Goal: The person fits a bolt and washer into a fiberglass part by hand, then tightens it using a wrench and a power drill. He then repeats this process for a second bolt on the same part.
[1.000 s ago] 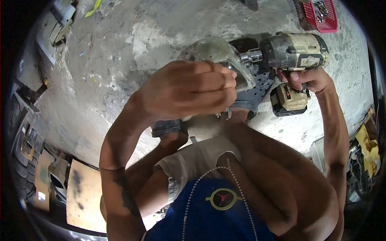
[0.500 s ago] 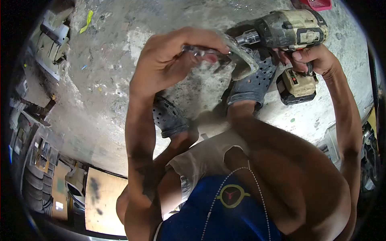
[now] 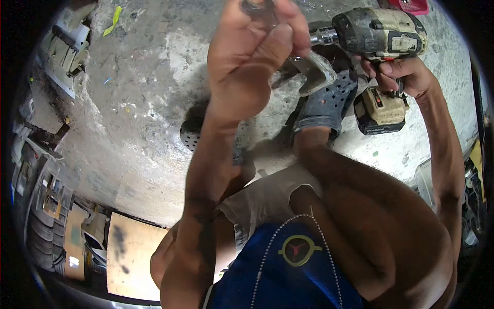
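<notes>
My right hand (image 3: 404, 76) is wrapped round the grip of a worn cream-and-black cordless impact wrench (image 3: 381, 33), battery hanging below. A chrome socket (image 3: 325, 36) on its nose points left toward my other hand. With fingers curled and palm turned up, my left hand (image 3: 257, 56) grips a C-shaped metal frame (image 3: 316, 77) whose curved end sticks out below the fingers. A rounded shiny metal piece (image 3: 257, 7) shows among those fingers at the top edge. The fingers hide where socket and frame come together.
Below the hands are my feet in grey clogs (image 3: 329, 105) on the stained concrete floor (image 3: 139, 103). A yellow strip (image 3: 112, 21) lies at upper left, a pink basket (image 3: 413, 6) at upper right. Car parts (image 3: 69, 54) line the left side, near a wooden board (image 3: 135, 257).
My left hand has moved up and right and rolled over, bringing the palm into view. The impact wrench has shifted slightly right and up in my right hand.
</notes>
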Available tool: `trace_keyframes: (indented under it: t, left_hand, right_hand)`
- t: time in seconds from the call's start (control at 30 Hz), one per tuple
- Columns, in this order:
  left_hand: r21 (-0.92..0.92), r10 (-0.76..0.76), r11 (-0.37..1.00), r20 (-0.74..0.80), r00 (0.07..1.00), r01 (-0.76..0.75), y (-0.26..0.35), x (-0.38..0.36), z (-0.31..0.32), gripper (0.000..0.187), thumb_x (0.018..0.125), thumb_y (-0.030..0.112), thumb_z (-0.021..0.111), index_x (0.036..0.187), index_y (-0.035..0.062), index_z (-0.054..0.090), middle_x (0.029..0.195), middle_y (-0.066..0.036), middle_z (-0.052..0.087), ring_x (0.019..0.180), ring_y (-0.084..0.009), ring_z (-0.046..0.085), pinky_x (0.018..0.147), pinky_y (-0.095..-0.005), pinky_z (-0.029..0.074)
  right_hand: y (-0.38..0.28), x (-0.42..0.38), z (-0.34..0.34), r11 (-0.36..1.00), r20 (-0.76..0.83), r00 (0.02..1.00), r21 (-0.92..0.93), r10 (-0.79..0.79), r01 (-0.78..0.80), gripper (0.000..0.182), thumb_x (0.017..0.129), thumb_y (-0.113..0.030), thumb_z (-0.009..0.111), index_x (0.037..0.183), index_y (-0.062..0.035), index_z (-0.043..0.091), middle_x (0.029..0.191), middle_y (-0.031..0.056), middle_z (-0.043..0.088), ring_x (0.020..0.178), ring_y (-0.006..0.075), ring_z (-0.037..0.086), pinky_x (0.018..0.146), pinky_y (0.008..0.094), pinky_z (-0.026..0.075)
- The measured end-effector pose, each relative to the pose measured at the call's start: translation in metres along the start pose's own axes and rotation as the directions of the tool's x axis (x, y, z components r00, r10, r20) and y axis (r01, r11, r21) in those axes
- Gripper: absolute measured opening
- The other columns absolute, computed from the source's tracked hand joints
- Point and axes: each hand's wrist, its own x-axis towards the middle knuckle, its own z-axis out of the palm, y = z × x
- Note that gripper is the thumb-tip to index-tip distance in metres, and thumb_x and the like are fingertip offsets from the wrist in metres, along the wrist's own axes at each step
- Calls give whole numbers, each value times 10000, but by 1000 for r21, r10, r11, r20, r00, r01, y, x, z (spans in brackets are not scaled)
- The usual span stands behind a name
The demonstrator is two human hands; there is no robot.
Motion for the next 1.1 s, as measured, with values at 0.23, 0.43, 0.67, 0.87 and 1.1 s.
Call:
trace_keyframes:
  t: [0.23,0.43,0.67,0.87,1.1]
  left_hand:
    - [-529,7,824,-347,938,-202,4,15,5,356,1022,346,390,871,34,470,641,-58,418,562,-151,373,534,-293,324]
    - [-480,30,811,-537,843,-334,13,21,2,484,1037,356,327,677,52,434,652,-73,424,578,-169,361,548,-306,316]
    - [-338,292,850,-336,895,-404,-4,8,-20,428,1013,279,385,661,40,431,759,-150,521,632,-184,429,594,-311,375]
    - [-38,182,961,-657,732,-273,2,-7,10,518,958,339,442,524,71,357,704,-161,510,576,-163,357,496,-302,277]
    - [-77,126,958,-752,647,-276,5,-10,15,507,944,324,464,510,89,347,600,-113,420,557,-160,343,462,-298,258]
  right_hand:
    - [-11,0,22,999,22,1000,-30,16,-15,277,846,-140,675,1067,26,661,858,80,681,499,56,500,486,208,422]
    - [-18,2,34,992,-12,996,-88,92,-92,407,806,-230,727,1047,68,588,792,70,591,508,77,481,515,231,384]
    - [-20,0,38,990,-41,995,-112,87,-91,389,807,-231,751,1048,38,606,840,70,613,526,79,484,517,233,393]
    - [-26,-5,47,946,-131,979,-266,155,-185,353,804,-183,766,1068,18,646,897,68,660,541,81,480,532,229,405]
    - [-42,-15,74,922,-272,924,-202,270,-330,394,721,-70,750,1083,38,638,871,76,661,546,90,494,503,237,404]
